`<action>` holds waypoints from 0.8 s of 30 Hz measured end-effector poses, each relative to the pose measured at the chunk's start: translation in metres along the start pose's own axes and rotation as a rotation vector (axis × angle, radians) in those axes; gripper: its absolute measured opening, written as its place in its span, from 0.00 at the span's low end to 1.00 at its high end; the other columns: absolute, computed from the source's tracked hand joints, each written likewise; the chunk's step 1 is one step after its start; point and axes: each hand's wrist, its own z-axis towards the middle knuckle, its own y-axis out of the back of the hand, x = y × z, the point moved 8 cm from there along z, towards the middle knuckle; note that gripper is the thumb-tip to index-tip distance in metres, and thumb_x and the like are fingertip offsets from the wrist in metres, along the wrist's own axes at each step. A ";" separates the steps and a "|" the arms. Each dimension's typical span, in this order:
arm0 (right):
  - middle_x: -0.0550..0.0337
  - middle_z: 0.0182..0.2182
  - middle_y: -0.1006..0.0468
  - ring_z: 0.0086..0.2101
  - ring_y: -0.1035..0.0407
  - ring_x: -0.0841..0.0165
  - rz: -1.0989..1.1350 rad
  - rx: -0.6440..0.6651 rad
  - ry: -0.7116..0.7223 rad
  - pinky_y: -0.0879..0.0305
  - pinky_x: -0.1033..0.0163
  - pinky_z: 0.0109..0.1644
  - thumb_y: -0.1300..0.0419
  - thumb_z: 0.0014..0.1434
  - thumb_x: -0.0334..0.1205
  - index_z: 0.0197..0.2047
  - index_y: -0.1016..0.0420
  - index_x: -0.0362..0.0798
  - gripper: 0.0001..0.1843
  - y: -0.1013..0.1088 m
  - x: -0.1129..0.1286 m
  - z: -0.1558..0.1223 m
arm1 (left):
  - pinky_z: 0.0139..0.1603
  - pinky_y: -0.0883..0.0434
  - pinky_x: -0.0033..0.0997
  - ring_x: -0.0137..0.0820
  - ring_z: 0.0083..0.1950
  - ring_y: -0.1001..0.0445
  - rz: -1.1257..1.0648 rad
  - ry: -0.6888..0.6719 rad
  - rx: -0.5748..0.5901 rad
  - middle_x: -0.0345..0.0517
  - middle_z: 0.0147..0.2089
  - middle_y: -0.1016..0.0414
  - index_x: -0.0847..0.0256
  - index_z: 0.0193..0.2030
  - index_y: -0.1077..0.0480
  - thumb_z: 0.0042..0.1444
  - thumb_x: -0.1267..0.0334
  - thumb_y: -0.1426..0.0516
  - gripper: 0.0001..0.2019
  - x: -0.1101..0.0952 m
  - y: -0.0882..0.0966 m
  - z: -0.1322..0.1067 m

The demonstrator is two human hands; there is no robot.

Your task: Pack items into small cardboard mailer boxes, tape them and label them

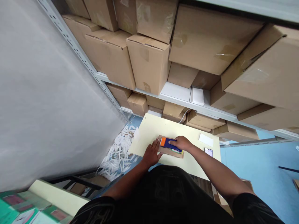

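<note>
A flat brown cardboard piece [171,151] lies on the pale yellow table [149,129]. Over it is a flat dark-blue piece [172,144] with an orange and white end [163,142]; I cannot make out its exact kind. My right hand [182,143] grips the blue piece at its right side, thumb on top. Under its lower right edge a bit of something yellow-green and pink shows, mostly hidden. My left hand [151,153] lies with fingers stretched out at the cardboard's left edge, holding nothing.
On the table's right are a white card [206,139] and a phone [208,152]. Shelves with many cardboard boxes [149,62] stand behind. White paper strips [119,152] cover the floor at left, beside a grey wall [53,93]. Green boxes [21,205] sit at lower left.
</note>
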 end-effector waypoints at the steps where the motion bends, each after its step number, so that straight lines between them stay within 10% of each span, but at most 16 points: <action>1: 0.54 0.26 0.20 0.26 0.29 0.65 -0.011 -0.001 -0.002 0.43 0.63 0.30 0.43 0.57 0.74 0.28 0.19 0.48 0.35 0.004 -0.005 -0.003 | 0.70 0.40 0.53 0.52 0.76 0.44 0.018 -0.002 -0.001 0.57 0.80 0.55 0.60 0.80 0.57 0.67 0.48 0.47 0.40 0.001 0.000 0.000; 14: 0.53 0.24 0.21 0.27 0.29 0.64 0.101 0.037 -0.162 0.43 0.63 0.31 0.45 0.57 0.74 0.27 0.22 0.47 0.36 0.042 -0.202 -0.097 | 0.67 0.34 0.50 0.50 0.75 0.41 0.074 -0.067 -0.017 0.60 0.80 0.56 0.61 0.80 0.62 0.69 0.49 0.49 0.40 -0.002 0.004 0.003; 24: 0.47 0.28 0.17 0.26 0.26 0.62 0.239 0.068 -0.320 0.36 0.62 0.32 0.38 0.52 0.73 0.26 0.21 0.44 0.35 -0.027 -0.196 -0.029 | 0.69 0.33 0.52 0.50 0.76 0.43 -0.043 -0.047 0.044 0.60 0.81 0.61 0.60 0.80 0.62 0.69 0.51 0.48 0.39 0.000 0.000 0.006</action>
